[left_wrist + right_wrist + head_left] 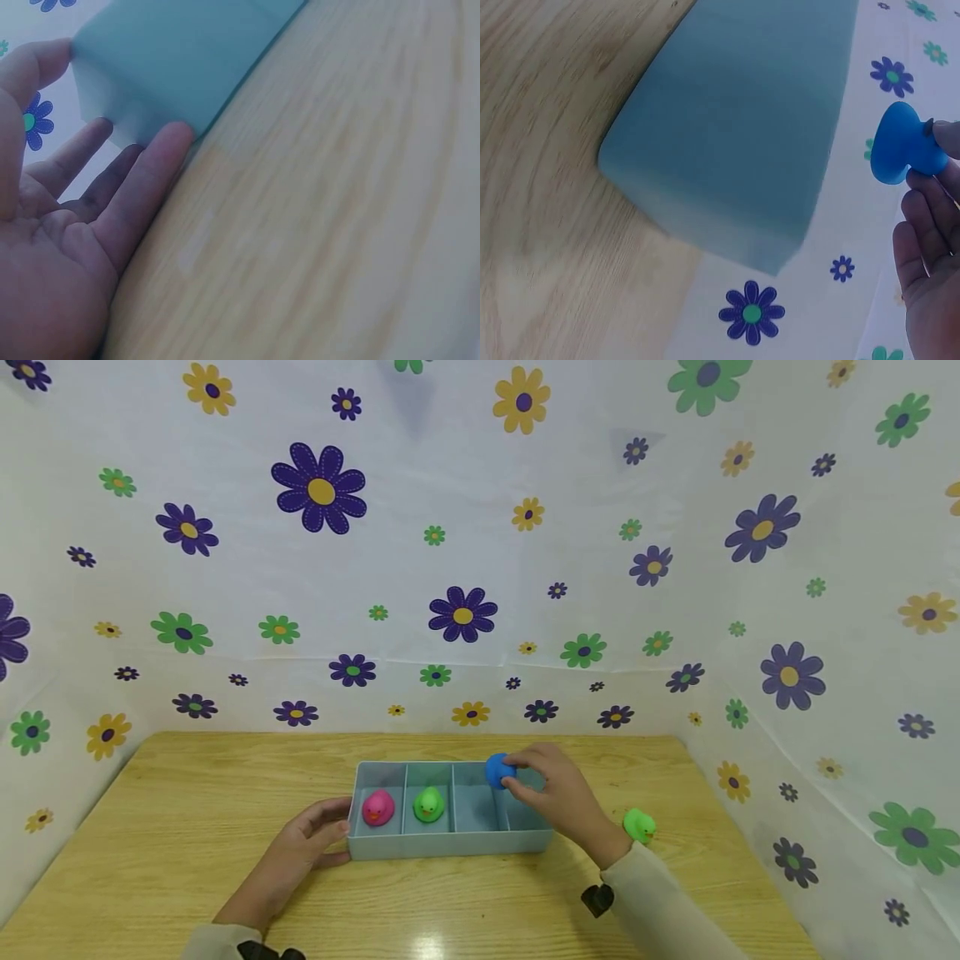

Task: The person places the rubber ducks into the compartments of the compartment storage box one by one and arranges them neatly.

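A long grey-blue divided box (450, 845) stands on the table. A pink toy duck (378, 808) sits in its leftmost compartment, and a green toy duck (429, 805) in the one beside it. Over the divider between the two right compartments, my right hand (551, 789) pinches a blue toy duck (900, 146) between thumb and fingertips, above the rim. My left hand (300, 843) rests at the box's left end, its extended fingertips touching the end wall (142, 112). Another green duck (637, 825) lies on the table just right of my right wrist.
The wooden table (427, 910) extends in front of the box and to both sides. A white flowered cloth (420, 468) hangs behind the table and along its sides. Dark straps or devices (597, 900) are partly seen at my wrists.
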A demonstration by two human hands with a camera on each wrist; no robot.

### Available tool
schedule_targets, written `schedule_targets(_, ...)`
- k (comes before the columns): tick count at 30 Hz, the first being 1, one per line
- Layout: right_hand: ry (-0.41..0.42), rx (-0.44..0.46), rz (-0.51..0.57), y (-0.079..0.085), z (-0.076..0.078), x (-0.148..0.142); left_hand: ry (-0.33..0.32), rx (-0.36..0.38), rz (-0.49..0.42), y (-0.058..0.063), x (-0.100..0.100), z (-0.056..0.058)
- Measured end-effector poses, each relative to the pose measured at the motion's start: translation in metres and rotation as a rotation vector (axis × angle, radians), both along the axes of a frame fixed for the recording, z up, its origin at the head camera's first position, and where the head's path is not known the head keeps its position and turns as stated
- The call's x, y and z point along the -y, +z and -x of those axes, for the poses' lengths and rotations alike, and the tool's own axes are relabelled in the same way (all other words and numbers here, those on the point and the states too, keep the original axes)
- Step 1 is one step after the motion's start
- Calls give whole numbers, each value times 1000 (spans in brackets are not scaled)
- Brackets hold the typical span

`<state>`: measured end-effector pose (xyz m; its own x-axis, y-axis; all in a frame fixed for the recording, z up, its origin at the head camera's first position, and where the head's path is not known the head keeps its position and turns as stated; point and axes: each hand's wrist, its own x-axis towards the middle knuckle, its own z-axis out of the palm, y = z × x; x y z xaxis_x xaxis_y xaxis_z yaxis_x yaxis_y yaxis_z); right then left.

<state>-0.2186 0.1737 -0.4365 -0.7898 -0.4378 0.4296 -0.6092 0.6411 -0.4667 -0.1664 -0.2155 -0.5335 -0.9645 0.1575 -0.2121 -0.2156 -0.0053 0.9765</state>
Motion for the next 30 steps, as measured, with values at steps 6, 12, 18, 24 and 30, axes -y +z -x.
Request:
schedule_targets(6, 19, 45, -10, -8, 5, 17, 4, 2, -1, 1, -1, -1)
schedule_targets(12, -2, 114, -72, -17, 8, 24, 13, 6, 5, 2, -2, -3)
schedule_targets(18, -9, 121, -179, -17, 10, 30, 8, 1, 2, 2, -2, -3)
schedule_targets(24, -5, 160, -267, -23, 14, 32, 5, 2, 1, 2, -2, -3)
schedule_targets(30, 7, 189, -272, -25, 15, 33, 7, 1, 0, 3, -2, -3)
